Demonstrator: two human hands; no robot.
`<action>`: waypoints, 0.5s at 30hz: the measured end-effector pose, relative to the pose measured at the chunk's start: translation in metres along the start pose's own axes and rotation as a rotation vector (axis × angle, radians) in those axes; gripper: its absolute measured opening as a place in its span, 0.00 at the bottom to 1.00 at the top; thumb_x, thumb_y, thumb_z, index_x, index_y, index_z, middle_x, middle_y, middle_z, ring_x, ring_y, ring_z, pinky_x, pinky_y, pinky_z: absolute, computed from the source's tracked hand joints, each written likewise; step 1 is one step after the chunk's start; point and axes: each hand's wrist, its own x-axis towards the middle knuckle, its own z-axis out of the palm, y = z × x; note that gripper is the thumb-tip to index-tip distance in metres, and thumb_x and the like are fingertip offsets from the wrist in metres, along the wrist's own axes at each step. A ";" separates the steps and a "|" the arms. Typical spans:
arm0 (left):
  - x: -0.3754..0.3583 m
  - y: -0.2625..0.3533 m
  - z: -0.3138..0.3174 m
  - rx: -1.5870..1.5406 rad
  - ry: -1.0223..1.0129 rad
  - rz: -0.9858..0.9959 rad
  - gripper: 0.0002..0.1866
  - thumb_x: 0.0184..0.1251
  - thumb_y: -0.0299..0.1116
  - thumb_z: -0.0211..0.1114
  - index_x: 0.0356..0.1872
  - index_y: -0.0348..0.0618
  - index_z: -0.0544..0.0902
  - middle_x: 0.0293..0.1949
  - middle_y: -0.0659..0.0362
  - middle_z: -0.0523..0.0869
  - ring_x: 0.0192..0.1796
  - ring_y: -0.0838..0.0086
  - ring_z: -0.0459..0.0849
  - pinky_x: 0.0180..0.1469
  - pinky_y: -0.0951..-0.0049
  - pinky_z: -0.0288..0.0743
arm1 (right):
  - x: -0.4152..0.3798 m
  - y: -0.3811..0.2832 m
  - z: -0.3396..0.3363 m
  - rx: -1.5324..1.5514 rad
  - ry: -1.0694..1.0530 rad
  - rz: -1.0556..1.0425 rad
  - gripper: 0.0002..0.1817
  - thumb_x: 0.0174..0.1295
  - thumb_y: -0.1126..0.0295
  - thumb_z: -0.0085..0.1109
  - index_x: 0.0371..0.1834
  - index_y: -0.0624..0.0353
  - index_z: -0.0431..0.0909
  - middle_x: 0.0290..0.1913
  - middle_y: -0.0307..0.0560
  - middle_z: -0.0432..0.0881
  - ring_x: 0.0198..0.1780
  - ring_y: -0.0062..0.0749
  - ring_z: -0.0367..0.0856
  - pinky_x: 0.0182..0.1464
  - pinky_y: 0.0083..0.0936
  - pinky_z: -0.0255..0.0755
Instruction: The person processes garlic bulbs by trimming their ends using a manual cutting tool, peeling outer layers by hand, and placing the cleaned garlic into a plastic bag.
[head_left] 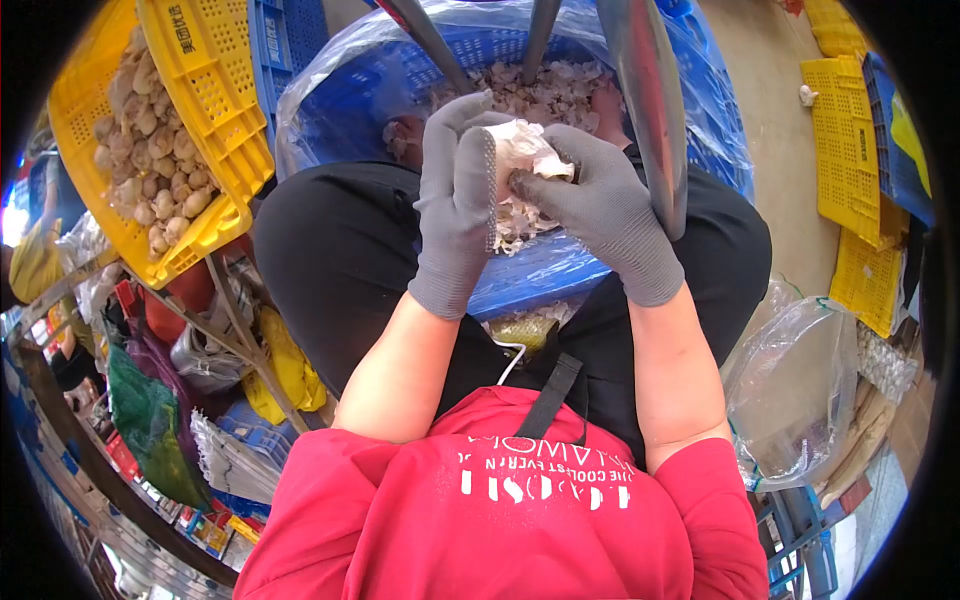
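While we hold the garlic bulb (528, 150) up between our knees, over the blue crate (340, 110) lined with clear plastic, our left hand (458, 190) cups it from the side with gloved fingers curled together around it, and our right hand (600, 205) pinches its near edge, thumb and fingertips clamped on the papery skin. We judge the main risk is a slip: the grey gloves look smooth, the loose skin could tear away suddenly, and the bulb or a clove might drop into the heap of peelings (545, 90) below, where it would be hard to pick out. A metal strip along our left glove sits touching the bulb, and a careless pull could scrape the flesh, or the glove. Scraps may also fall past the crate onto our dark trousers. The bulb itself looks whitish and ragged, its skin partly lifted in flakes, much of it hidden by our fingers. A yellow crate (200, 120) of unpeeled bulbs stands tilted to our left, well apart.
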 end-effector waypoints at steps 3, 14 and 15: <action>0.000 0.000 -0.001 -0.013 -0.015 0.051 0.17 0.75 0.36 0.50 0.57 0.37 0.70 0.48 0.56 0.79 0.49 0.74 0.78 0.55 0.74 0.71 | -0.001 0.004 0.002 0.080 -0.003 0.044 0.14 0.59 0.68 0.64 0.44 0.64 0.79 0.34 0.37 0.80 0.35 0.15 0.76 0.40 0.17 0.71; 0.000 0.007 -0.003 0.217 -0.159 0.130 0.25 0.60 0.28 0.63 0.59 0.40 0.70 0.57 0.52 0.74 0.59 0.68 0.74 0.63 0.69 0.66 | 0.001 0.024 0.012 0.177 0.325 -0.096 0.15 0.67 0.70 0.55 0.54 0.64 0.73 0.44 0.40 0.79 0.44 0.18 0.77 0.47 0.18 0.73; 0.000 0.006 -0.002 0.217 -0.159 0.130 0.25 0.60 0.28 0.63 0.59 0.40 0.70 0.57 0.52 0.74 0.59 0.68 0.74 0.63 0.69 0.66 | 0.000 0.023 0.011 0.112 0.322 -0.107 0.15 0.67 0.70 0.55 0.55 0.64 0.73 0.45 0.40 0.79 0.45 0.18 0.77 0.49 0.18 0.73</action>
